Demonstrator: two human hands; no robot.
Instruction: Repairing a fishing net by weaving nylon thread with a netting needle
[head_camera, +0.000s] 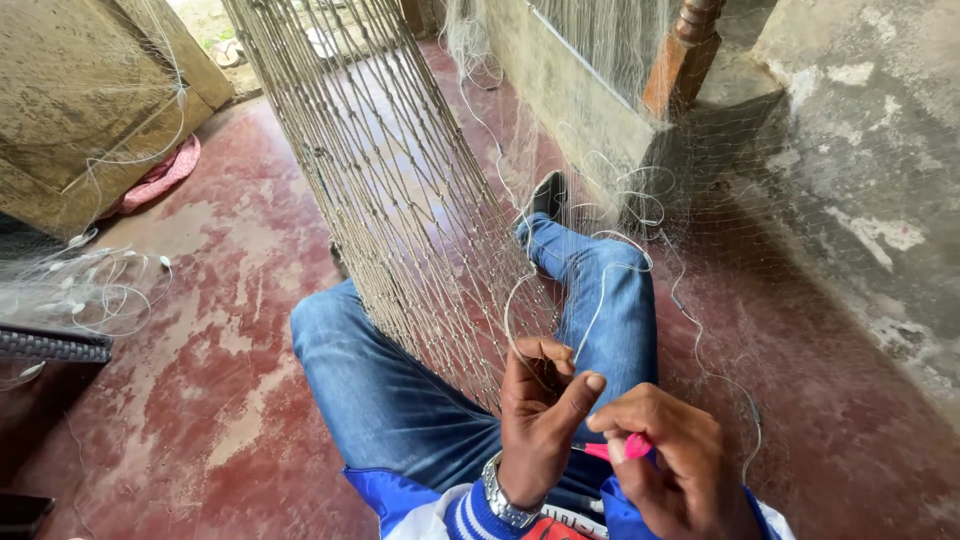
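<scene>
Beige knotted net (380, 190), stretched taut, pinched by left hand (535, 415); right hand (670, 465) grip pinches a pink needle (625, 447).

Brown mesh net (380, 190) stretches taut from doorway down to lap over blue jeans (390, 400). Left hand (535, 420) pinches net's lower edge, thumb raised. Right hand (675, 465), just right of net edge, grips pink netting needle (625, 448). Clear fishing line (600, 290) loops right of net. Red floor (200, 380) beneath.
</scene>
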